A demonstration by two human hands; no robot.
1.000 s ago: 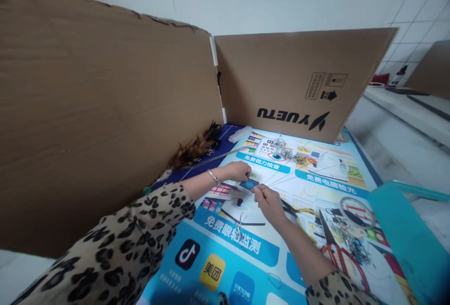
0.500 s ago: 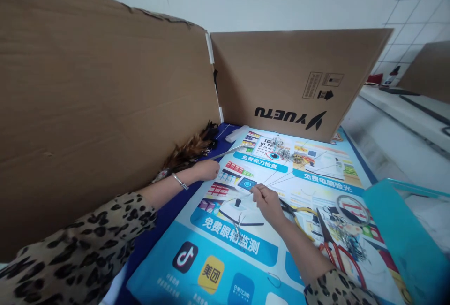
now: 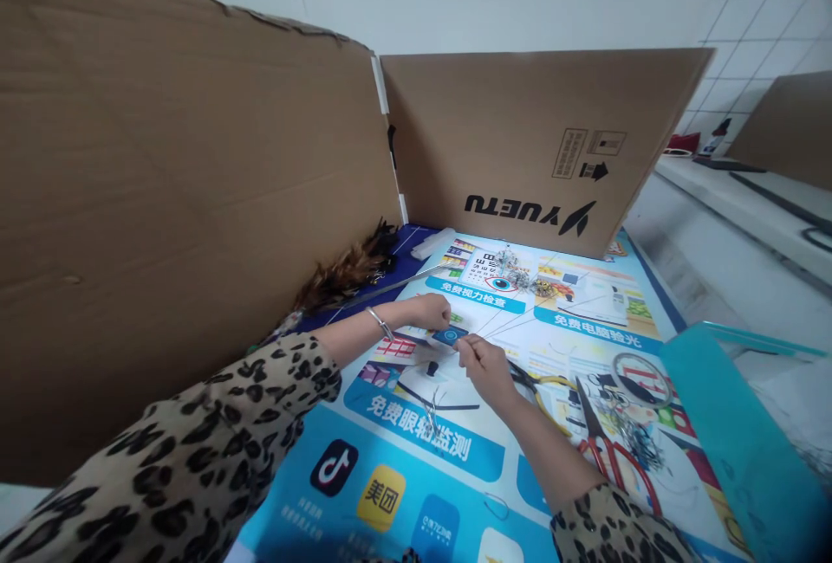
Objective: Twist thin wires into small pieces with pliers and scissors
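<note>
My right hand (image 3: 486, 369) is closed in a pinch over the printed sheet (image 3: 416, 424), and thin wire (image 3: 510, 323) runs from it toward the far bundles. Just left of it and slightly farther away, my left hand (image 3: 430, 312) is curled into a fist with its fingertips hidden; I cannot make out what is in it. Pliers with yellow handles (image 3: 552, 381) lie partly behind my right hand. Short wire pieces (image 3: 434, 413) rest on the sheet nearer to me. Beyond both hands sit tangled wire bundles (image 3: 520, 277).
Red-handled scissors (image 3: 617, 459), a wire coil (image 3: 642, 379) and a wire cluster (image 3: 640, 437) lie at the right, beside a teal box (image 3: 734, 442). Brown feathers (image 3: 351, 268) and a long metal rod (image 3: 403, 283) lie at the left. Cardboard panels (image 3: 533, 130) wall the left and back.
My left hand has moved right and slightly away from me, from beside the rod to near my right hand. My right hand stays closed in nearly the same place.
</note>
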